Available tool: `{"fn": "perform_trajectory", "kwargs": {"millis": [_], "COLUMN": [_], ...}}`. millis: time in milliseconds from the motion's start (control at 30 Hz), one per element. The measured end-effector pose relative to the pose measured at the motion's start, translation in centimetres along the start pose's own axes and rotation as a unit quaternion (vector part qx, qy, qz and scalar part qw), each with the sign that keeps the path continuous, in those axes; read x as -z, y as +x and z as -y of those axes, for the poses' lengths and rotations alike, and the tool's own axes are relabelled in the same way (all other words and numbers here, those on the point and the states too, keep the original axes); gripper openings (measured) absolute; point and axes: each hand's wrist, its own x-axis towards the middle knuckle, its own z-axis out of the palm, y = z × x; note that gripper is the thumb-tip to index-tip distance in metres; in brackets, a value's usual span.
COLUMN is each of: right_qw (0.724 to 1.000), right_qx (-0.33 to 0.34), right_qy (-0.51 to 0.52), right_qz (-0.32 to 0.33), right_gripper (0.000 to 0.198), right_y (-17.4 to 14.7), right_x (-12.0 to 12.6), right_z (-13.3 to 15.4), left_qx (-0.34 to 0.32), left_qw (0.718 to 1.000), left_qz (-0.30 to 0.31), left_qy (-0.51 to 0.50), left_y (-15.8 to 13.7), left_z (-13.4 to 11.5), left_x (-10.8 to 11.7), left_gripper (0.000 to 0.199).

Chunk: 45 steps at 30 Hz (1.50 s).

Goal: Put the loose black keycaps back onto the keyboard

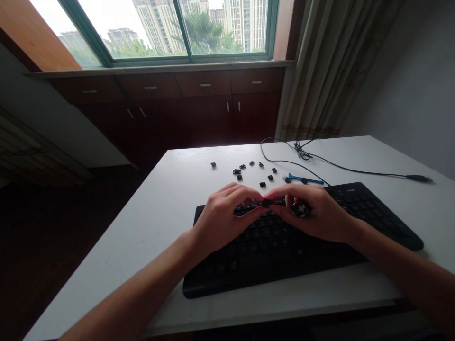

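A small black piece (266, 202) sits right at the fingertips, pinched where the two hands meet, above the upper rows of a black keyboard (256, 265). The left hand (220, 215), toward nine o'clock of it, and the right hand (323, 213), toward three, each close thumb and forefinger onto it. A second dark object (301, 208) with a pale patch is tucked in the right hand's curled fingers; what it is I cannot tell. Both hands hide part of the keys. Beyond the keyboard, loose black pieces (262, 184) lie scattered between ten and one o'clock of the pinch. At two o'clock is a blue tool (314, 181), dark bits beside it. A black cable (302, 154) lies looped farther out, toward one o'clock, on the white table (167, 203).
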Motion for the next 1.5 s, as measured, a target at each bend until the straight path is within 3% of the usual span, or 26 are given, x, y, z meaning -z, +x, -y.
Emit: {"fn": "perform_trajectory", "kwargs": {"millis": [233, 667, 1033, 1500], "right_qw": [0.999, 0.995, 1.0, 0.999], "right_qx": [0.043, 0.05, 0.015, 0.046], "right_qy": [-0.012, -0.083, -0.015, 0.005], "right_qz": [-0.021, -0.025, -0.005, 0.025], "right_gripper": [0.042, 0.014, 0.011, 0.008], "right_y": [-0.15, -0.18, -0.21, -0.27], "right_x": [-0.05, 0.04, 0.07, 0.09], "right_z": [-0.24, -0.31, -0.08, 0.1], "left_qx": [0.035, 0.016, -0.007, -0.037], "left_qw": [0.999, 0.993, 0.995, 0.992], "left_qz": [0.0, 0.097, 0.028, 0.025], "left_qy": [-0.041, -0.068, -0.092, -0.115], "left_y": [0.04, 0.3, 0.16, 0.2], "left_z": [-0.09, -0.55, -0.21, -0.21], "left_x": [0.03, 0.52, 0.21, 0.49], "left_gripper": [0.02, 0.013, 0.028, 0.028]}}
